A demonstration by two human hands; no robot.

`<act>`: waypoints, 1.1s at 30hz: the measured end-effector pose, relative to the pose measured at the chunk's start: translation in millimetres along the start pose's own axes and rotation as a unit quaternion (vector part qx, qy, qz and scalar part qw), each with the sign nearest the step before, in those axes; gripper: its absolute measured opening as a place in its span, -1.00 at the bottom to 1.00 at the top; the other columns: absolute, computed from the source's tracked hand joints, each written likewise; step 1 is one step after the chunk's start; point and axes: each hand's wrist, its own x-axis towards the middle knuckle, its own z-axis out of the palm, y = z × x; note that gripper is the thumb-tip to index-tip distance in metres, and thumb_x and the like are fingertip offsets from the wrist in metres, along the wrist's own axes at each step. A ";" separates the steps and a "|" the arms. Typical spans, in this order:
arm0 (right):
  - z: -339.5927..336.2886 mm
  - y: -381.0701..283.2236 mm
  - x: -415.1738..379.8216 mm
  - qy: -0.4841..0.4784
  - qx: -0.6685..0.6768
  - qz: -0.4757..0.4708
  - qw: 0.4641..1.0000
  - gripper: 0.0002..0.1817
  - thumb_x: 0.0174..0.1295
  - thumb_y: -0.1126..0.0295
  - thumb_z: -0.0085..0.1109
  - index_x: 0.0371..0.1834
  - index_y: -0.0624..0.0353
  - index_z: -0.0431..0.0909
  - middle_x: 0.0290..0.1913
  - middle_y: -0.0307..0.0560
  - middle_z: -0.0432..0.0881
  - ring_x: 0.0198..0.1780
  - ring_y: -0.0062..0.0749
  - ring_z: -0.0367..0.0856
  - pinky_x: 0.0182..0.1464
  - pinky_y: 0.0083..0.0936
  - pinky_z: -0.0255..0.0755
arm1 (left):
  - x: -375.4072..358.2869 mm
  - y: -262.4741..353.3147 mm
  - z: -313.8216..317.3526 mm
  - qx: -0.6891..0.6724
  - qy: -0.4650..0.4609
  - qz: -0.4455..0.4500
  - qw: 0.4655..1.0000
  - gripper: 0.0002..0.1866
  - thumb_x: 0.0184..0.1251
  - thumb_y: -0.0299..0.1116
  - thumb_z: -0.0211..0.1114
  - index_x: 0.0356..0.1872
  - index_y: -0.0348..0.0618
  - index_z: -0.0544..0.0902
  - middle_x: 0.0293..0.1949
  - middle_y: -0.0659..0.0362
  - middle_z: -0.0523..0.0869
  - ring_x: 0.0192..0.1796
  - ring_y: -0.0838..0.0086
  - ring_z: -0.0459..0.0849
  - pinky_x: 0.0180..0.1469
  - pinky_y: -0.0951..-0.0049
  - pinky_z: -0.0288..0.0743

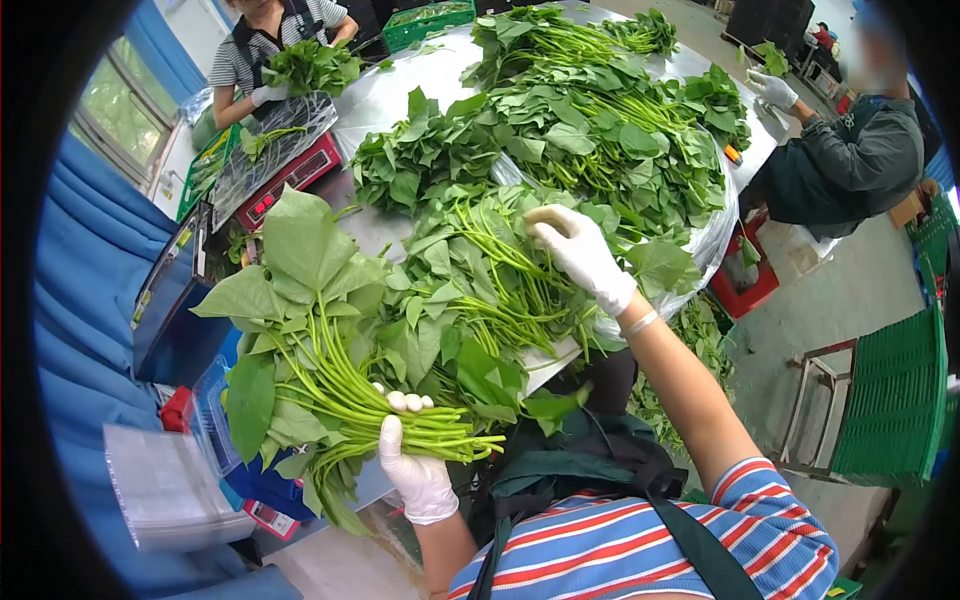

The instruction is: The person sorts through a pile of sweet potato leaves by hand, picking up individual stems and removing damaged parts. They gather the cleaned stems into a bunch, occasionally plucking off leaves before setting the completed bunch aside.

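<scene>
My left hand (415,462), in a white glove, is wrapped round the stems of a bunch of sweet potato greens (330,370). The cut stem ends point right and the broad leaves fan out to the upper left. My right hand (582,258), also gloved, hovers over the near part of a large heap of greens (600,130) on the metal table (385,95). Its fingers are bent and somewhat apart, with nothing visible held in them. Loose stems (500,270) lie just below and left of that hand.
A red scale (290,185) stands at the table's left, where a co-worker (270,50) holds greens. Another co-worker (850,150) stands at the right. Plastic bags (170,490) lie lower left. Green crates (890,400) stand at the right.
</scene>
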 end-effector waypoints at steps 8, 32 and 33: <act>4.1 -4.4 -40.9 0.025 -0.340 -0.101 0.935 -0.74 -0.05 0.24 0.31 -0.34 0.09 0.55 -0.45 -0.15 0.54 -0.40 -0.30 0.55 -0.34 -0.50 0.42 | 1.7 -5.6 7.2 0.014 0.027 -0.003 1.000 -0.54 0.14 -0.48 0.20 0.09 -0.20 0.30 -0.24 0.19 0.48 -0.18 0.42 0.47 0.05 0.31 0.36; 51.8 -112.4 -98.5 -0.238 -0.203 -0.268 0.911 -0.82 0.03 0.35 0.24 -0.35 0.08 0.45 -0.46 -0.15 0.48 -0.45 -0.26 0.52 -0.45 -0.43 0.37 | 5.7 -12.5 13.8 0.020 -0.024 -0.040 0.999 -0.42 -0.05 -0.36 0.43 0.01 -0.31 0.38 -0.11 0.10 0.51 -0.03 0.33 0.50 0.12 0.31 0.40; 52.0 -114.2 -97.8 -0.241 -0.201 -0.270 0.910 -0.82 0.03 0.35 0.24 -0.35 0.08 0.45 -0.46 -0.15 0.48 -0.45 -0.26 0.52 -0.45 -0.43 0.37 | 4.6 -12.2 15.7 0.020 -0.021 -0.037 0.999 -0.42 -0.05 -0.36 0.43 0.01 -0.31 0.38 -0.11 0.10 0.51 -0.03 0.33 0.50 0.12 0.31 0.40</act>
